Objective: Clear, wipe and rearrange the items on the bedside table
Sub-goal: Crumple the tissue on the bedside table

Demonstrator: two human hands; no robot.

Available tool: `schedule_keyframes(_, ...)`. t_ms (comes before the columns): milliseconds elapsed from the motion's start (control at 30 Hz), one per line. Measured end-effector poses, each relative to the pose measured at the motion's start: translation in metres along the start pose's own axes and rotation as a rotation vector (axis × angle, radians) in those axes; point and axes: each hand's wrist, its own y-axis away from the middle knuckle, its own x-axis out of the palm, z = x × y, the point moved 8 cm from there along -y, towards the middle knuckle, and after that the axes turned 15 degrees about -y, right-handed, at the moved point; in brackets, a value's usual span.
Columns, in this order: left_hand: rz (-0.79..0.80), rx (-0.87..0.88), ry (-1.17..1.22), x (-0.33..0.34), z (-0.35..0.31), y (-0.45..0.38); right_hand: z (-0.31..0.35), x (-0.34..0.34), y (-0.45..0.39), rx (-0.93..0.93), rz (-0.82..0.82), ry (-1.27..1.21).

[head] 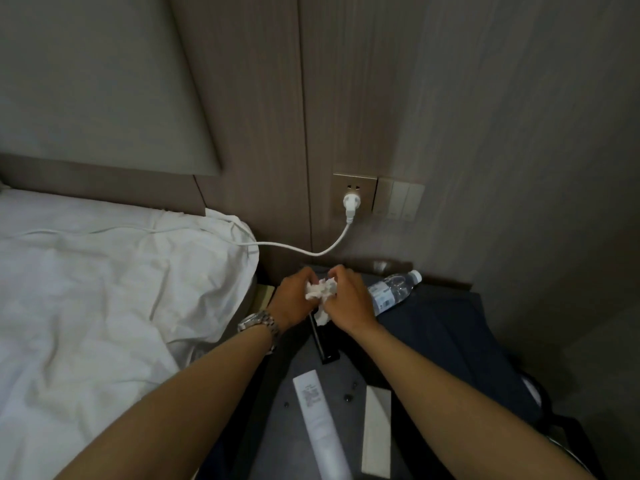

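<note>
Spreading along the left, the bed (86,289) in rumpled white sheets borders the dark surface (332,386). A water bottle (393,289) lies on its side by the surface's far right corner, and a white tube (318,420) lies near the front edge. Above the far edge, the left hand (294,296) and right hand (346,303) both clutch a crumpled white tissue (322,292).

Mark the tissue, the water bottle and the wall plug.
tissue (320,289): head view, on the crumpled white wad held between both hands.
water bottle (389,293): head view, on the label of the bottle lying on its side.
wall plug (350,201): head view, on the white plug body in the socket.
</note>
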Motion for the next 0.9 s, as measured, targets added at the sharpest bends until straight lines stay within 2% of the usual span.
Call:
schedule_keyframes(67,0.127,0.040,-0.036,0.018,-0.007,-0.014,-0.005,0.004,-0.014,-0.005,0.114,0.249)
schedule_keyframes(133,0.234,0.058,-0.068,0.035,-0.009,-0.026,-0.015,0.012,-0.027,0.061,0.214,0.365)
schedule_keyframes(267,0.271,0.095,-0.248,0.052,-0.007,-0.043,-0.035,0.021,-0.043,0.246,0.285,0.298)
schedule_keyframes(333,0.237,0.095,-0.260,0.050,-0.012,-0.043,-0.032,0.022,-0.044,0.236,0.254,0.249)
schedule_keyframes(533,0.063,0.010,-0.086,0.032,-0.015,-0.035,-0.011,0.011,-0.038,0.146,0.116,0.103)
schedule_keyframes(667,-0.072,-0.015,0.074,-0.005,-0.036,-0.015,0.006,-0.023,-0.021,0.080,0.017,-0.115)
schedule_keyframes(800,-0.083,0.008,0.231,-0.032,-0.084,0.013,0.015,-0.064,0.019,0.091,-0.016,-0.253)
schedule_keyframes(900,-0.055,0.031,0.329,-0.036,-0.129,0.034,0.011,-0.101,0.059,0.136,-0.126,-0.397)
